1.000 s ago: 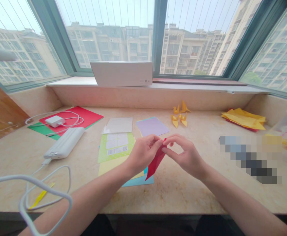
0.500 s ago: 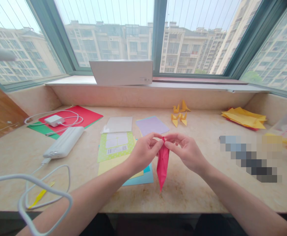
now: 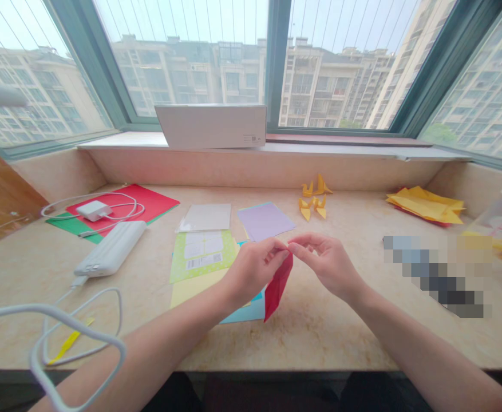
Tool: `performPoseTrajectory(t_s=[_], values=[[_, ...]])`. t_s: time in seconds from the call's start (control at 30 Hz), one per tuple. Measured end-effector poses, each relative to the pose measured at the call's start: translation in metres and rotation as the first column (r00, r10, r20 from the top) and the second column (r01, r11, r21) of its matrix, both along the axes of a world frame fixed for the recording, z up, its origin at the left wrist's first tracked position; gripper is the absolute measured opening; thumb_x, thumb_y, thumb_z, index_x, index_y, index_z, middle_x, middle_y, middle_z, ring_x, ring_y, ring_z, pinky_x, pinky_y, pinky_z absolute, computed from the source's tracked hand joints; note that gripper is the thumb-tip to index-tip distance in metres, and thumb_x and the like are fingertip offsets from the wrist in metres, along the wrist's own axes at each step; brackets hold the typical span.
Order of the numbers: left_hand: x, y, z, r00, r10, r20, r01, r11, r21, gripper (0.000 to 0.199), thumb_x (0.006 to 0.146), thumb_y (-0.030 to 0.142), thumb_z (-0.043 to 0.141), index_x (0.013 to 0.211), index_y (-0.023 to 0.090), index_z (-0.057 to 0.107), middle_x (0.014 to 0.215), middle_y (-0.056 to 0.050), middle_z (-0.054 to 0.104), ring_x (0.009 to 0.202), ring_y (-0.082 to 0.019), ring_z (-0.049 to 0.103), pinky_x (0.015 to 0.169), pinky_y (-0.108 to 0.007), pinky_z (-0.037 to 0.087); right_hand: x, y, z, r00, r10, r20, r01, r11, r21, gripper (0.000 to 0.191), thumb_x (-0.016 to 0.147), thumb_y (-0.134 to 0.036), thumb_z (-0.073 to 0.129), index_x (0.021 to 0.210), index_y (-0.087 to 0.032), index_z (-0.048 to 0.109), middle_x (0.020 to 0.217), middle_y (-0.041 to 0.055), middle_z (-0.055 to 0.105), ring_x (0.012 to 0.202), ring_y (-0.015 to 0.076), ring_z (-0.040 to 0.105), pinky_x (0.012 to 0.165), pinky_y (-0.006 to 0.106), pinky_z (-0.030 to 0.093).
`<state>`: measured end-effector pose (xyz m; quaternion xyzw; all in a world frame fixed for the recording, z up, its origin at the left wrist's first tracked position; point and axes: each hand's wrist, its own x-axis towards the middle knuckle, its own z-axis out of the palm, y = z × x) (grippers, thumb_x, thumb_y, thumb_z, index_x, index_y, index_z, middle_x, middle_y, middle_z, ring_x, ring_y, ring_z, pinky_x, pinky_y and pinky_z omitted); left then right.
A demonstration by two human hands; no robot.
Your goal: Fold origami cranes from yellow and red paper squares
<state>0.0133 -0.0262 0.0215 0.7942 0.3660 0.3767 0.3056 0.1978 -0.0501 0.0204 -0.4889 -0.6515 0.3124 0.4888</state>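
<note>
A folded red paper (image 3: 278, 286) hangs from the fingertips of both hands, above the stone counter, its lower end slanting down to the left. My left hand (image 3: 257, 266) pinches its top edge between thumb and fingers. My right hand (image 3: 321, 257) has thumb and forefinger pressed together at the paper's top corner, touching the left fingertips. The exact fold at the fingertips is hidden. Beneath and left of the paper lie a light blue sheet (image 3: 244, 313) and a pale yellow sheet (image 3: 194, 288).
Yellow folded cranes (image 3: 313, 207) stand behind the hands. A purple sheet (image 3: 265, 221) and a green packet (image 3: 205, 254) lie left of centre. Further left are a white power bank (image 3: 111, 249), cables and red paper (image 3: 156, 200). Yellow papers (image 3: 425, 205) sit at the right.
The red paper has swung from hanging nearly straight down to slanting down-left, with its side turned. The right fingertips have shifted slightly at its top.
</note>
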Motion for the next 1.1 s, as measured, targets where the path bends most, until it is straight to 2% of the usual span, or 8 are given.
performPoseTrajectory(t_s=[0.27,0.37,0.57,0.77,1.0,1.1], values=[[0.0003,0.0,0.003,0.998,-0.033,0.061,0.037,0.997,-0.063,0.014,0.091,0.026,0.061,0.087,0.017,0.07,0.078,-0.003,0.076,0.068,-0.014,0.068,0.065,-0.024,0.053,0.0024,0.0036,-0.0033,0.995,0.094,-0.044,-0.096,0.993,-0.064,0.025,0.092,-0.043,0.062,0.089,-0.021,0.072,0.085,0.0037,0.074,0.08,0.0203,0.066,0.072,0.033,0.049],[0.0,0.0003,0.0023,0.998,-0.047,0.05,0.05,0.997,-0.065,0.017,0.093,0.027,0.058,0.089,0.017,0.071,0.08,-0.003,0.076,0.068,-0.014,0.068,0.065,-0.025,0.052,0.0038,0.0036,-0.0017,0.992,0.127,-0.005,-0.127,0.991,-0.05,0.023,0.092,-0.043,0.063,0.091,-0.022,0.072,0.088,0.0034,0.075,0.083,0.02,0.066,0.074,0.033,0.048],[0.0003,-0.0003,0.0026,0.997,-0.055,0.048,0.06,0.99,-0.124,0.02,0.093,0.032,0.059,0.091,0.015,0.07,0.082,-0.005,0.076,0.069,-0.016,0.069,0.067,-0.026,0.052,0.0034,0.002,-0.001,0.995,0.027,0.094,-0.028,1.0,0.005,0.022,0.092,-0.04,0.064,0.084,-0.021,0.069,0.078,0.0014,0.072,0.073,0.0176,0.063,0.07,0.032,0.044],[0.0017,-0.0002,0.0033,0.992,-0.091,0.085,0.107,0.972,-0.211,0.027,0.094,0.037,0.057,0.089,0.013,0.068,0.085,-0.009,0.075,0.074,-0.018,0.07,0.067,-0.028,0.054,0.0041,0.0049,-0.006,0.993,-0.114,0.011,0.113,0.991,0.068,0.019,0.089,-0.039,0.067,0.086,-0.02,0.069,0.078,0.0021,0.072,0.072,0.0178,0.063,0.07,0.032,0.045],[0.0024,-0.0004,0.0018,0.996,-0.064,0.066,0.075,0.979,-0.187,0.024,0.094,0.034,0.055,0.084,0.014,0.066,0.08,-0.007,0.073,0.073,-0.018,0.068,0.067,-0.028,0.053,0.002,0.0049,-0.0084,0.984,-0.156,-0.089,0.165,0.979,0.117,0.017,0.086,-0.035,0.071,0.096,-0.021,0.068,0.08,0.0022,0.072,0.074,0.0179,0.063,0.071,0.033,0.047],[0.0022,0.0005,0.0022,0.998,-0.035,0.058,0.044,0.987,-0.155,0.021,0.095,0.031,0.054,0.087,0.015,0.066,0.082,-0.006,0.074,0.076,-0.018,0.069,0.071,-0.029,0.053,0.0032,0.0049,-0.0071,0.99,-0.109,-0.092,0.118,0.989,0.093,0.018,0.089,-0.035,0.067,0.101,-0.022,0.069,0.084,0.0028,0.072,0.074,0.0176,0.063,0.071,0.033,0.049]])
